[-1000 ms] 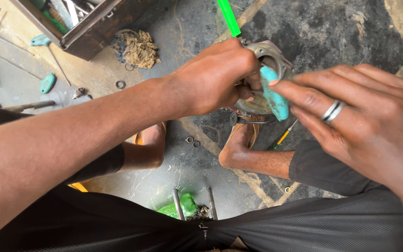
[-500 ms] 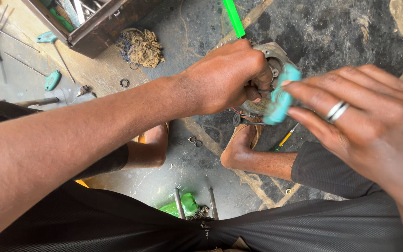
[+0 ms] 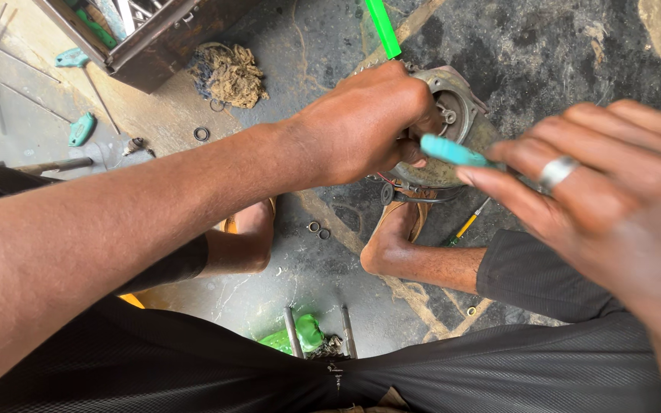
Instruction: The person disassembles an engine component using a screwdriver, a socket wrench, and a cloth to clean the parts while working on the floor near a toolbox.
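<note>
Floor (image 3: 560,53) of dark, stained concrete fills the frame; black trousers (image 3: 422,375) span the bottom edge. Left hand (image 3: 361,126), centre frame, is clenched over the near rim of a round grey metal housing (image 3: 457,107), knuckles up, covering much of it. Housing sits upper centre, just above the person's foot (image 3: 392,237); whether it touches the floor cannot be told. Right hand (image 3: 606,199), right side and blurred, pinches a teal tool handle (image 3: 453,151) between fingertips, ring on one finger; the handle's tip points left, at the housing's lower edge, just beside the left hand. Green rod (image 3: 382,27) rises from behind the left hand to the top edge. Metal box (image 3: 154,46) upper left, wad of frayed cloth (image 3: 227,75) just right of it. Small teal-handled tools (image 3: 82,128) lie at left. Washers (image 3: 317,228) scattered between the feet.
</note>
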